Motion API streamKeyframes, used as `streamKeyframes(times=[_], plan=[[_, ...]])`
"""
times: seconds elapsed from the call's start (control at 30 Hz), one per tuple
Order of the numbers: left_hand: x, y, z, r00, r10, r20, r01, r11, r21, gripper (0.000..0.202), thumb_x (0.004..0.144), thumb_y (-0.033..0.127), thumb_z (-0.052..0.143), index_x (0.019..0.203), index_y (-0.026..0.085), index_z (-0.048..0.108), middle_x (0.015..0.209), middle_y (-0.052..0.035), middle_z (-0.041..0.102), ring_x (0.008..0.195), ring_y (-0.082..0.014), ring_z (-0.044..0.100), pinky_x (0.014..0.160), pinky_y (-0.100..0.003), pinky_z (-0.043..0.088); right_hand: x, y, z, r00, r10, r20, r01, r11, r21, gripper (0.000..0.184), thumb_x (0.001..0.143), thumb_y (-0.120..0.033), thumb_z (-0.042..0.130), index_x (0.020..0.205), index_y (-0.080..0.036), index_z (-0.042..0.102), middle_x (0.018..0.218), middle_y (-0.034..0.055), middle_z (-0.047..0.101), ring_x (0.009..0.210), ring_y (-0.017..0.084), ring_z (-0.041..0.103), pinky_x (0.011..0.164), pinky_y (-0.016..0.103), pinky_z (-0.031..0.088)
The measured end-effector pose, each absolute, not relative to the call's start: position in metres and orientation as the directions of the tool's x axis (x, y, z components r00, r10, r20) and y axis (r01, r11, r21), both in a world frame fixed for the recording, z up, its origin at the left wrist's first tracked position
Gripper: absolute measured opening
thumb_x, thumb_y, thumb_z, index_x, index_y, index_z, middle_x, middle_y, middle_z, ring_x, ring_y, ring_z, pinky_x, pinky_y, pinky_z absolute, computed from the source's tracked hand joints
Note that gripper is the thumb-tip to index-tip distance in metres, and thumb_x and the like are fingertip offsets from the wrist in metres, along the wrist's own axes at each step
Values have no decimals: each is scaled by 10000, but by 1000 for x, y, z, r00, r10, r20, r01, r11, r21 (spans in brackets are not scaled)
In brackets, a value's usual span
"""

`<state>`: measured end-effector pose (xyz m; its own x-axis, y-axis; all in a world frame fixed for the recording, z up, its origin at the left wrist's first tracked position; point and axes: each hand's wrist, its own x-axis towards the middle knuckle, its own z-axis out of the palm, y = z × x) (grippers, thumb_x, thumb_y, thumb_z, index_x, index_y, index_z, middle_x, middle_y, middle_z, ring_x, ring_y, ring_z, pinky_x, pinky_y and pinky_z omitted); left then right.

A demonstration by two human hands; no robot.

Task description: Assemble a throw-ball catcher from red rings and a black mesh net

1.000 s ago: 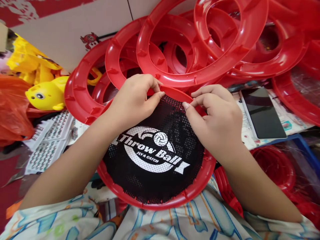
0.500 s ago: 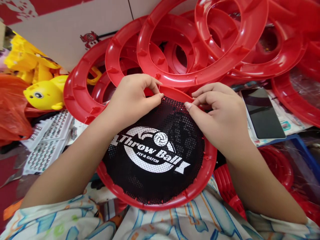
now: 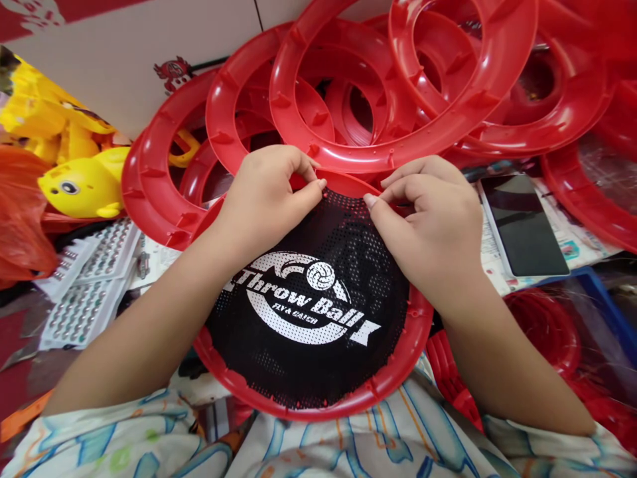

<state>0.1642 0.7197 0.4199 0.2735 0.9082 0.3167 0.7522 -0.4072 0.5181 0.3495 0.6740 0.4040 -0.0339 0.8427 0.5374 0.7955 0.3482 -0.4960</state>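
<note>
A red plastic ring (image 3: 398,362) rests on my lap with a black mesh disc (image 3: 308,345) printed "Throw Ball" stretched over it. My left hand (image 3: 266,196) pinches the mesh's far edge against the ring's rim, thumb and fingers closed on it. My right hand (image 3: 430,226) does the same a little to the right, its thumb tip pressing the mesh edge and the fingers curled over the rim. The two thumbs are a short gap apart at the ring's far side.
Several loose red rings (image 3: 378,86) are piled beyond my hands. A dark phone (image 3: 522,226) lies on printed paper at the right. A yellow toy (image 3: 82,189), an orange bag (image 3: 22,219) and white blister sheets (image 3: 89,285) sit at the left. A white carton (image 3: 124,60) stands behind.
Both hands have stayed at the ring's far rim, shifting slightly up; the thumbs have closed a little toward each other on the mesh edge.
</note>
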Motion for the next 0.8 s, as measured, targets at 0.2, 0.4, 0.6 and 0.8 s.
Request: streamKeyframes(times=[0.2, 0.4, 0.6, 0.8], plan=[[164, 719, 418, 263, 909, 324, 752, -403, 521, 127, 787, 209, 621, 679, 233, 560, 903, -13, 754, 899, -203, 693, 836, -370, 536, 348, 673, 405, -64, 854, 517, 818, 341, -463, 187, 801, -183, 669, 656, -221, 559, 847, 61, 680, 816, 225, 642, 677, 361, 502], [162, 717, 420, 271, 913, 306, 716, -404, 569, 166, 741, 165, 631, 619, 228, 538, 881, 0, 750, 924, -201, 692, 839, -337, 547, 354, 677, 409, -80, 904, 421, 776, 321, -543, 176, 740, -136, 702, 610, -195, 599, 855, 64, 677, 815, 217, 643, 737, 377, 522], [158, 716, 419, 294, 908, 298, 714, -416, 563, 121, 770, 205, 614, 674, 235, 545, 933, -4, 731, 942, -213, 671, 868, -389, 525, 376, 663, 412, -9, 938, 347, 626, 276, -729, 118, 807, -213, 688, 691, -193, 687, 963, 27, 700, 839, 186, 672, 646, 313, 540], [157, 715, 418, 304, 911, 277, 729, -410, 549, 105, 808, 242, 610, 720, 210, 563, 930, 4, 708, 949, -209, 644, 880, -396, 507, 377, 650, 407, -140, 905, 401, 698, 378, -609, 72, 789, -260, 735, 734, -214, 722, 1083, 42, 683, 995, 227, 660, 919, 435, 551]])
